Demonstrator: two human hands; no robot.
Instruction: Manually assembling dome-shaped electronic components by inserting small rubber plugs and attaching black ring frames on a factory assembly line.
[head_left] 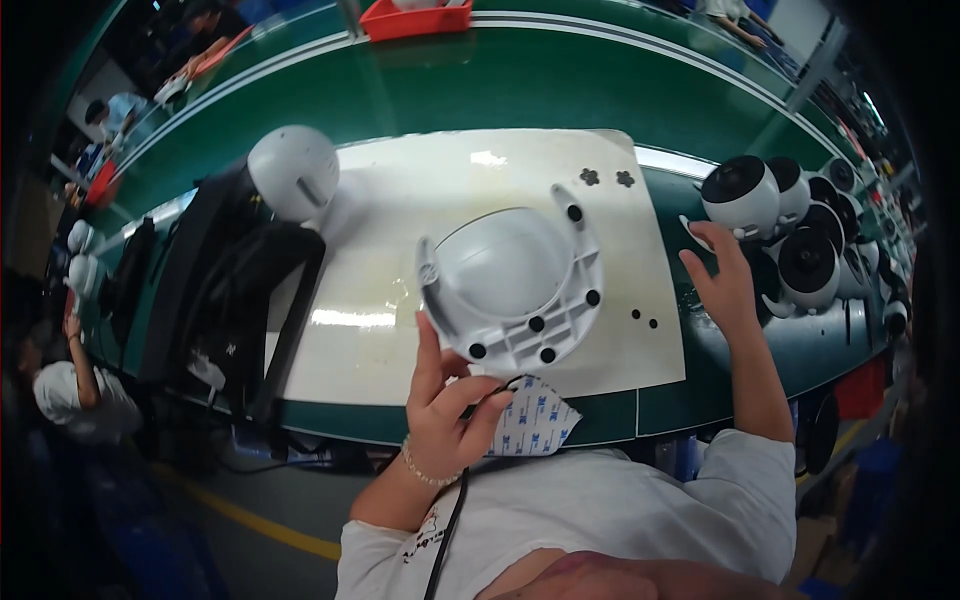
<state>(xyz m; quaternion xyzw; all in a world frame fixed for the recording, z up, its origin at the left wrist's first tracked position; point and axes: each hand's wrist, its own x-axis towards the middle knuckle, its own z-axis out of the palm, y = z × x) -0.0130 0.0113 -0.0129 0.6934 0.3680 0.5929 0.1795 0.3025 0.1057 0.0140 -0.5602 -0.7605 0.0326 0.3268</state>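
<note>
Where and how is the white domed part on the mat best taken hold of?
I would grip the white domed part by the right edge of its ribbed U-shaped rim, coming from the right with the open right hand. That edge curves outward, uncovered; the smooth dome may slip, and the left hand is near the lower left.

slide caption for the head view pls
Left hand holding a blue-printed sheet beside a white base with black pads; right hand near round white units.
</note>
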